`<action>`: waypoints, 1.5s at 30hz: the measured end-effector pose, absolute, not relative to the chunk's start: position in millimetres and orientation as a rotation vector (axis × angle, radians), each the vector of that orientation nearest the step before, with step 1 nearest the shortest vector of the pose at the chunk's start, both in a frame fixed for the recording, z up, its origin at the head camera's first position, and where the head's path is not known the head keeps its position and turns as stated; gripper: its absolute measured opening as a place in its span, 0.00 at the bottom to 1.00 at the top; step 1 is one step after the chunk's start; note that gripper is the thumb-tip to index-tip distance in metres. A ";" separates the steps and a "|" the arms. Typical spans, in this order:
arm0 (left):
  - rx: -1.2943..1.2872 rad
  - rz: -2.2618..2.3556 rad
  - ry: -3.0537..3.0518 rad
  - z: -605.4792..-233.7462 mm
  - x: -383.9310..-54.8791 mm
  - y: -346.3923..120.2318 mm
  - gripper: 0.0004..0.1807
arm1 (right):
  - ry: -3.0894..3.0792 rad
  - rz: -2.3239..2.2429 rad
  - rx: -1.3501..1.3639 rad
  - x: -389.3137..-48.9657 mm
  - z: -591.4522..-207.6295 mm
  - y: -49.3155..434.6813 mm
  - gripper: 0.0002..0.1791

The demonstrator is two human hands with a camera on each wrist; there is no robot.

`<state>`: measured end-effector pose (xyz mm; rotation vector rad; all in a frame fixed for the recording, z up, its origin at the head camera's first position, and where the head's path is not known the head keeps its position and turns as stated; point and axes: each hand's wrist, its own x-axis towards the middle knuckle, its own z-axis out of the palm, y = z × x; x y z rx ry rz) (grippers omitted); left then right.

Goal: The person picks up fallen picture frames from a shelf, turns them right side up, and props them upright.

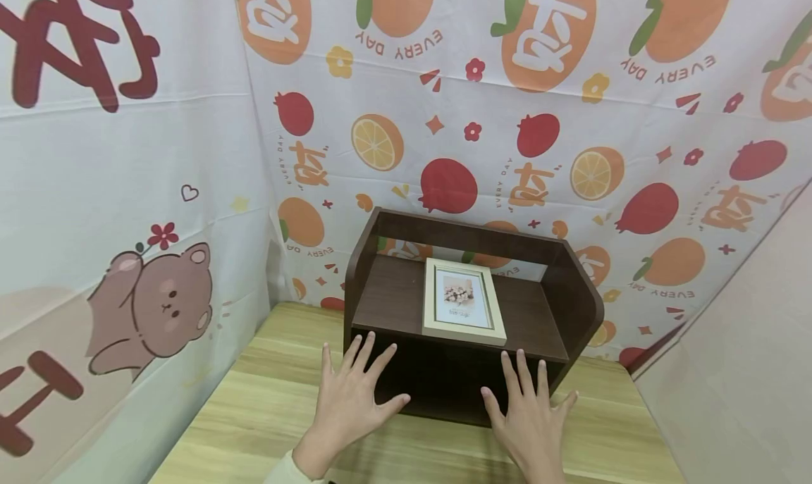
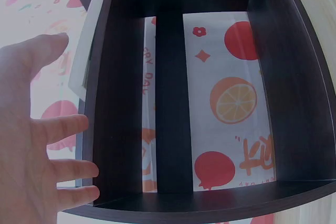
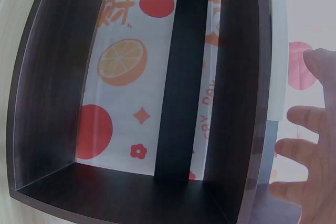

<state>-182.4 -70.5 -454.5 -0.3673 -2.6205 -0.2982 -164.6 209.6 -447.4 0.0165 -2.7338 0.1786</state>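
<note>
A dark brown wooden shelf [image 1: 393, 294] stands on the table, with raised sides and a hollow lower compartment. On its top board lies a picture frame [image 1: 431, 322] with a cream border and a flower print, face up. My left hand [image 1: 349, 396] spreads its fingers in front of the shelf's left half, fingertips near the top board's front edge. To the right, my right hand [image 1: 531, 424] is likewise spread, its fingertips just below that edge. Neither hand holds anything. In both wrist views the shelf's open compartment [image 2: 210, 203] shows the patterned cloth through its back.
The table [image 1: 254, 406] has a light wood-grain top. Behind the shelf hangs a fruit-print cloth [image 1: 406, 82], and a bear-print cloth [image 1: 171, 301] covers the left side. A plain pale wall [image 1: 736, 357] bounds the right.
</note>
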 end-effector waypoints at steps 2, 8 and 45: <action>-0.368 -0.300 -2.617 -454.3 -181.6 -70.9 0.42 | -2.743 0.181 0.015 -163.6 -446.6 209.2 0.38; -0.374 -0.304 -2.593 -452.6 -180.2 -71.6 0.42 | -2.778 0.186 0.010 -162.0 -442.1 207.9 0.37; -0.440 -0.619 -2.636 -397.5 -245.1 -27.0 0.36 | -2.683 0.307 0.082 -215.9 -400.8 222.6 0.35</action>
